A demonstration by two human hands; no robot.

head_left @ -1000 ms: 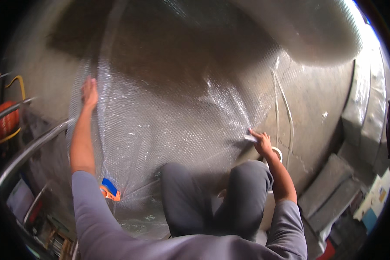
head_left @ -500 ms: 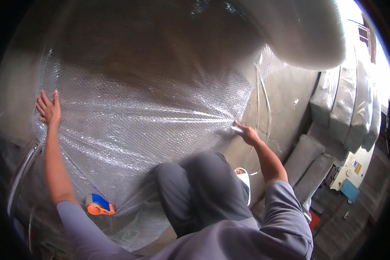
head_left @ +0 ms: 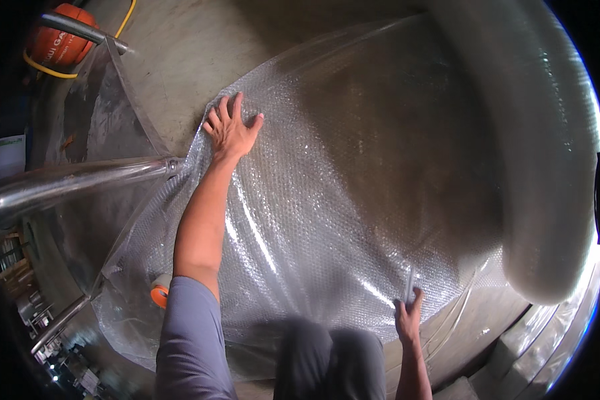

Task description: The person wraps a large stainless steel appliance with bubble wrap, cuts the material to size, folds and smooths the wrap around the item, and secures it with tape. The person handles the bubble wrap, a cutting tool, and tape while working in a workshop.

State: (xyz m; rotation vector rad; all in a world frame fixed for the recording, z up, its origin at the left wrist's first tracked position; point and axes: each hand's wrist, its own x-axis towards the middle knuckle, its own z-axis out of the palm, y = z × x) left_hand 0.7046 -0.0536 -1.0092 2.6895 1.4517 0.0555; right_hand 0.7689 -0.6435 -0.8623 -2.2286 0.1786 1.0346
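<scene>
The left hand [head_left: 232, 131] lies flat and open, fingers spread, pressing on the far left edge of one sheet of bubble wrap [head_left: 353, 200]. The right hand [head_left: 408, 315] is closed in a pinch on the sheet's near edge, where a small fold of the plastic stands up between thumb and fingers. So two hands hold one sheet, well apart from each other.

The sheet lies spread over the concrete floor [head_left: 193, 53] and runs from the person's knees [head_left: 330, 357] away toward the top of the view. Its long axis goes toward the right, where it joins one big roll of bubble wrap [head_left: 547, 167]; the roll lies with its own long axis running from the upper middle down to the lower right (the fisheye bends it into a curve). The sheet's left edge is crumpled and lifts a little off the floor near the left forearm.

Just beside the left elbow, at the sheet's near left edge, sits one orange roll of tape [head_left: 159, 293], partly hidden by the grey sleeve. One shiny metal tube [head_left: 67, 187] crosses the left side, touching the wrap at its end. In the upper left corner stands one orange cylinder [head_left: 60, 43] with a yellow hose [head_left: 123, 17] looped near it; what it holds cannot be told.
</scene>
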